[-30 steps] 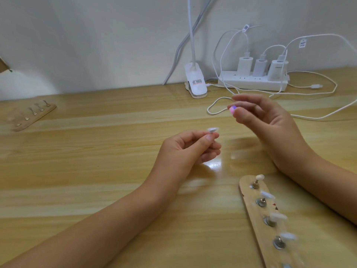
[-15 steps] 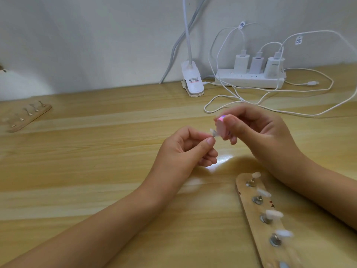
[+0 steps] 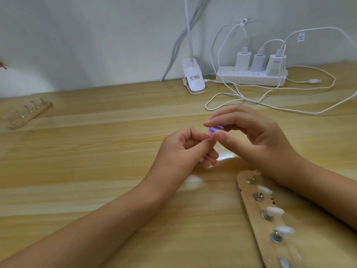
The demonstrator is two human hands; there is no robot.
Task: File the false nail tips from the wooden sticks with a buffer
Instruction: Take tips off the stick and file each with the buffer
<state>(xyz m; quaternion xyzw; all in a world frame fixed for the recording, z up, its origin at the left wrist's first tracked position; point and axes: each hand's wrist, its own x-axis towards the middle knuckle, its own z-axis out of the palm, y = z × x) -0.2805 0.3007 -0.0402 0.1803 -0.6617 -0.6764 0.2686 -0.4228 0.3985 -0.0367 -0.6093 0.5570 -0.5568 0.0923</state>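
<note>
My left hand (image 3: 190, 147) is curled at mid-table, its thumb and forefinger pinched together; the nail tip between them is hidden by the fingers. My right hand (image 3: 253, 136) pinches a small purple-and-pink buffer (image 3: 274, 129) between thumb and forefinger, pressed against my left fingertips. A wooden stick (image 3: 270, 221) lies at the lower right, carrying several white nail tips (image 3: 275, 211) on metal studs. A second wooden stick (image 3: 29, 114) with bare studs lies at the far left.
A white clip lamp base (image 3: 193, 78) stands at the table's back edge. A white power strip (image 3: 251, 78) with three chargers sits behind my right hand. Its white cables (image 3: 270, 105) loop across the table just beyond my hands.
My right hand has come down and left with the buffer until it meets my left fingertips. The nail tip that showed above my left fingers is now covered.
</note>
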